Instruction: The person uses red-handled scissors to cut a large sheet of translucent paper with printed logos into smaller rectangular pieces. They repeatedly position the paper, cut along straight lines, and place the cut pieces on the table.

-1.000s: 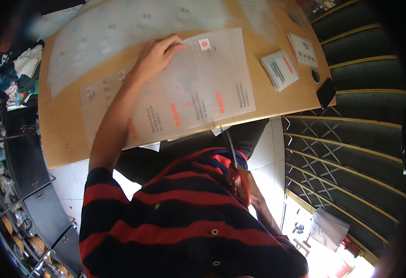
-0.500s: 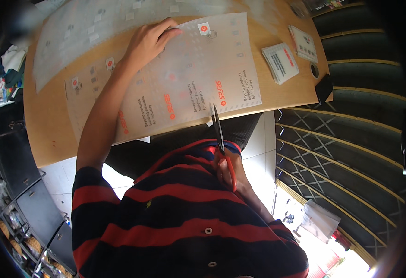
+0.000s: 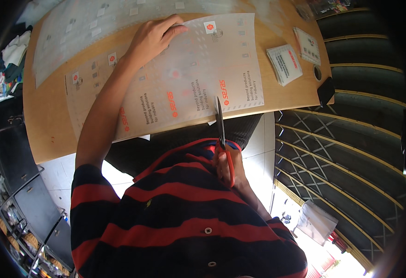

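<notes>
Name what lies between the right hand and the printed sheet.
Red-handled scissors: the head view shows the right hand holding them, blades at the printed sheet.

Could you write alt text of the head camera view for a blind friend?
A person's right hand holds red-handled scissors, blades at the near edge of a printed, translucent sheet on a wooden table; the left hand is near the sheet's far edge.

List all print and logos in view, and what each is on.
Wording and brands I leave uncopied; by look:
Sheet: orange lettering with a logo, repeated.
Sheet: three-line black text, repeated.
Sheet: orange logo in white squares.
Left stack: orange heading, black lines.
Right stack: print too small to read.
Back sheets: marks too blurred to read.
</notes>
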Demonstrator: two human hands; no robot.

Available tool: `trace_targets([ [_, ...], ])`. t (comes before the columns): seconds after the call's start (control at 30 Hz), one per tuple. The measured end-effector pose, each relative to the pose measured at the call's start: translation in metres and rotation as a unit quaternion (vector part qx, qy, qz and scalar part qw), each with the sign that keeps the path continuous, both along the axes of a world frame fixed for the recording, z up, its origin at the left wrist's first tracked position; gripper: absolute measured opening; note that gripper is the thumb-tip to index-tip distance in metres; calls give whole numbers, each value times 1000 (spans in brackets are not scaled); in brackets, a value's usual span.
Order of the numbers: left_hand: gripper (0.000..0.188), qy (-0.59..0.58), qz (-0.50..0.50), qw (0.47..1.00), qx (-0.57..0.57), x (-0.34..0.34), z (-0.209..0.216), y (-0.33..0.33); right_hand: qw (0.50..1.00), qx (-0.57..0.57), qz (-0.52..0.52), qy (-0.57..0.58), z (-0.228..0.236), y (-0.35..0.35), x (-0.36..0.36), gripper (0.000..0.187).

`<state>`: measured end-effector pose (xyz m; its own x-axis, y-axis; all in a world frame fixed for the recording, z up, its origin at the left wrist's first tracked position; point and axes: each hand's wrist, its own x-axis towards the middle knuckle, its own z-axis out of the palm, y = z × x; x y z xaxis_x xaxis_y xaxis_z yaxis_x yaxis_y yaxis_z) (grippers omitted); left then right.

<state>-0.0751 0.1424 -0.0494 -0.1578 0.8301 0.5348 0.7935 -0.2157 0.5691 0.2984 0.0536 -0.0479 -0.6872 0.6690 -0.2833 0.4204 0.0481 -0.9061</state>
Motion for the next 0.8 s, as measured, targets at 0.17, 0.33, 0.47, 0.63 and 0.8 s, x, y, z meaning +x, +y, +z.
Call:
trace_targets([
  [0.17,17,-2,-2,1000,7,0,-1,0,1000,8,-7,-18,8,1,-6,63],
  [0.33,17,-7,3,1000,-7,0,0,0,999,27,-7,-23,8,1,-6,63],
  [0.47,18,-19,4,1000,-7,0,-1,0,999,-1,-10,-52,6,2,-1,43],
  [0.63,17,-3,5,1000,10,0,-1,0,993,110,-6,-37,-10,2,-2,65],
  [0.8,16,-1,1,1000,14,0,0,0,999,34,-9,-9,-9,5,-7,63],
])
